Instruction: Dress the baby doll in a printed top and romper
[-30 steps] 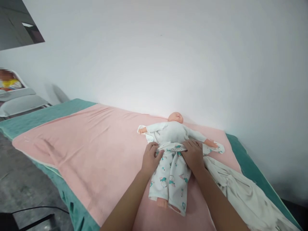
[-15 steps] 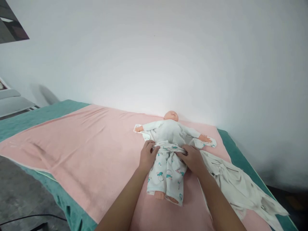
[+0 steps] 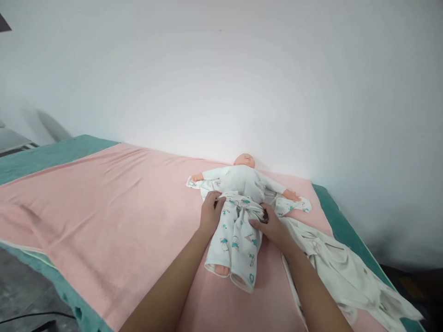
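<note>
A baby doll [image 3: 242, 177] lies on its back on a pink blanket [image 3: 114, 203], head toward the wall, arms spread. It wears a white top and white printed trousers [image 3: 235, 244] with teal figures. My left hand [image 3: 210, 213] grips the trousers' waistband at the doll's left side, fingers curled over the cloth. My right hand [image 3: 272, 226] pinches the waistband on the other side, thumb pressing into the bunched fabric. The doll's bare feet poke out of the trouser legs toward me.
A crumpled off-white garment [image 3: 342, 272] lies on the blanket to the right of the doll. A teal sheet [image 3: 51, 154] shows under the pink blanket at the left and right edges. A white wall stands close behind the doll.
The view has shifted left and up. Both hands stay on the waistband; the right hand has gone from lying flat on the doll's hip to pinching the bunched cloth.
</note>
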